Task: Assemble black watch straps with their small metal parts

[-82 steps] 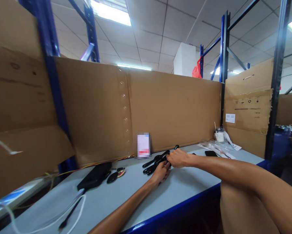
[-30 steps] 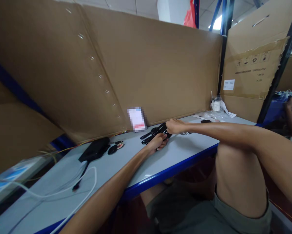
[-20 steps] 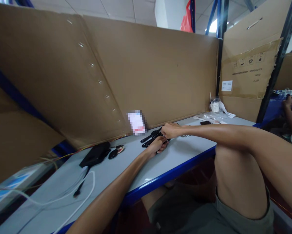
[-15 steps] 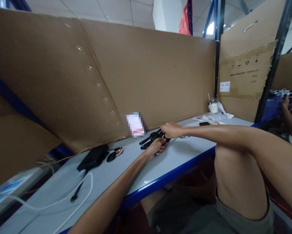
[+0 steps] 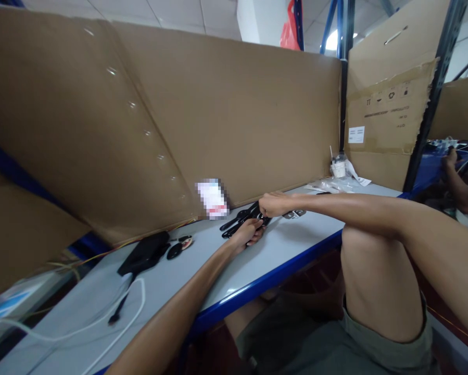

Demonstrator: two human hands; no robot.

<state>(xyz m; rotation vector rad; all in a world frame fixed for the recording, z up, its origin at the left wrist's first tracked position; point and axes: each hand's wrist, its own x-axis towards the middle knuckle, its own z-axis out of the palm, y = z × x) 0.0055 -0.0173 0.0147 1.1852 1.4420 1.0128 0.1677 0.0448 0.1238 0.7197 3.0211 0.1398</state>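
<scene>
Straps (image 5: 242, 214) lie on the desk (image 5: 280, 252), just right of the phone (image 5: 213, 200). The left hand (image 5: 252, 233) pinches a black piece (image 5: 264, 221); the right hand (image 5: 275, 204) curls over it, its grip too hidden to tell. Two-handed fiddling seems in hand; the next move calls for steady fingers.

Between the fob (image 5: 174, 251) and the left hand (image 5: 249, 234), a hand could pass above the table (image 5: 206, 242); behind, cardboard (image 5: 237, 120) and phone (image 5: 213, 199) are blocking.
</scene>
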